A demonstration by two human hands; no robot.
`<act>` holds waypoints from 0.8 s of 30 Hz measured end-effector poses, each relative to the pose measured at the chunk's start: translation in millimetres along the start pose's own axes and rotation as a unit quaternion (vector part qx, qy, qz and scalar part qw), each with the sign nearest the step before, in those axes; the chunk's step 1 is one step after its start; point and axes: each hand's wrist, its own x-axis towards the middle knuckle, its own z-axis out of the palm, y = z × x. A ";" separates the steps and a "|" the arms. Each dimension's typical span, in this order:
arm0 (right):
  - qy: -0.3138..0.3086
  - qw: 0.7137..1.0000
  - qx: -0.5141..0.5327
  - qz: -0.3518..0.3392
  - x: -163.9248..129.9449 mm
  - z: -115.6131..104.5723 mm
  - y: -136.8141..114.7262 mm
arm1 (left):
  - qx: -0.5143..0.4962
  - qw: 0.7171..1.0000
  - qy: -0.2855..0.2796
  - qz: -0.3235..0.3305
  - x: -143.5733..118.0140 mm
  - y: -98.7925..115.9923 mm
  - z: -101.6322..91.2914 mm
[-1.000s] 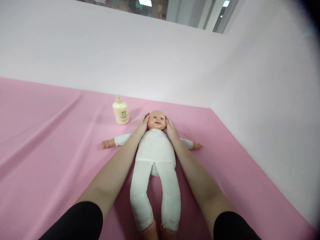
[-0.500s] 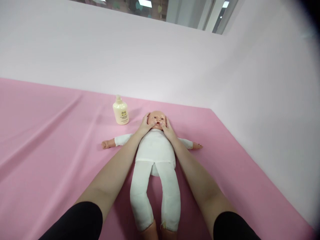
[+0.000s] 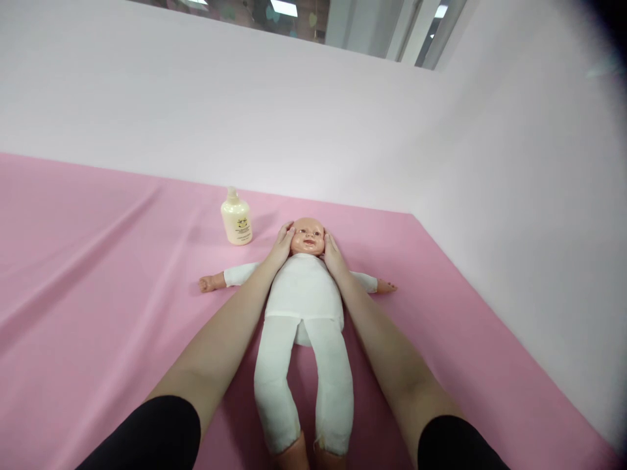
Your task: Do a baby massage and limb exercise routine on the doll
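A baby doll (image 3: 304,287) in white cloth lies on its back, its feet toward me and its arms spread out sideways. My left hand (image 3: 283,240) rests against the left side of the doll's head (image 3: 308,236), fingers stretched out and lying flat along it. On the opposite side my right hand (image 3: 334,253) lies against the head in the same way, fingers extended. Both thumbs are off the face, which shows between the palms. Part of each hand's fingertips is hidden beside the head.
A cream pump bottle (image 3: 237,220) stands left of the doll's head. Beneath everything is a pink cover (image 3: 122,281) with folds on the left. White walls (image 3: 196,98) rise behind and to the right, and a window (image 3: 294,19) is at the top.
My thumbs have moved outward from beside the doll's mouth to the sides of its head, uncovering the mouth and cheeks. The doll and bottle stay in place.
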 end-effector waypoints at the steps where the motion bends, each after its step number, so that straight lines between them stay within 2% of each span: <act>1: 0.002 1.000 0.007 0.001 0.8 0.6 1.5 | 0.001 1.000 0.001 0.004 -0.3 0.4 0.2; 8: 0.000 1.000 0.023 0.004 -0.1 2.7 -0.4 | 0.027 0.998 0.038 -0.031 0.1 1.6 -1.7; 13: -0.005 0.998 -0.035 0.042 -5.7 0.5 -11.2 | 0.022 0.998 0.038 -0.033 5.5 -7.9 -4.0; 17: -0.014 0.997 -0.055 0.042 -6.4 -0.5 -14.3 | 0.031 0.998 0.042 -0.022 8.0 -12.5 -5.4; 21: -0.034 0.996 -0.078 0.035 -4.2 -1.0 -12.4 | 0.040 0.998 0.032 -0.025 3.6 -5.1 -4.5; 24: -0.026 0.993 -0.111 0.026 -3.7 -1.0 -11.0 | 0.038 0.998 0.017 -0.035 -2.1 4.5 -2.1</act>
